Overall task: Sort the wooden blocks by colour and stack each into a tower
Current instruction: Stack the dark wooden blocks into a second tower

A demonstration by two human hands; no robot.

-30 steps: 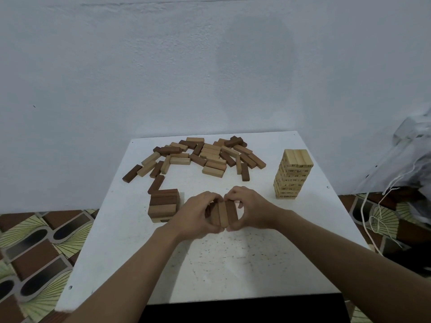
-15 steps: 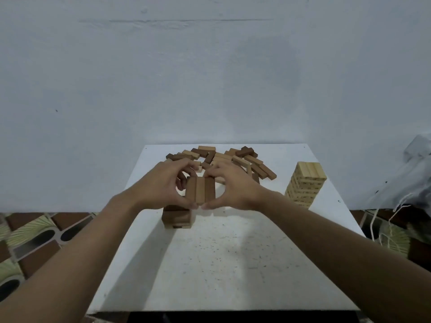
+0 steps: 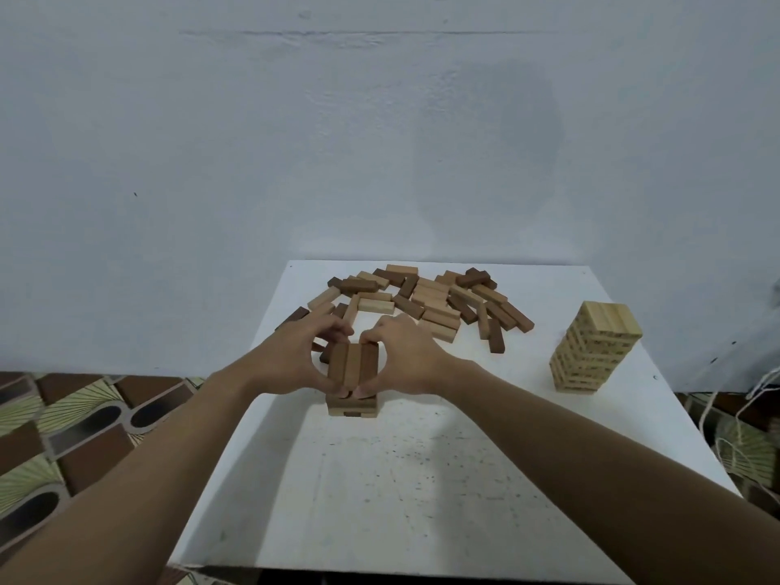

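Just above the short brown tower (image 3: 352,409), mid-bench (image 3: 380,479), both hands share one grip: the left hand (image 3: 291,356) and right hand (image 3: 405,361) pinch three brown blocks (image 3: 352,365) side by side, long axes running 6 to 12. The tower sits directly beneath them, equally near either hand. Loose blocks (image 3: 434,297) lie at 12, the pale tower (image 3: 595,348) at 3.

Short brown wooden block stack (image 3: 352,409) mostly covered by row of three brown wooden blocks (image 3: 353,367); contact between them undeterminable. Dark brown loose block (image 3: 292,317) partly hidden behind left hand (image 3: 291,361).
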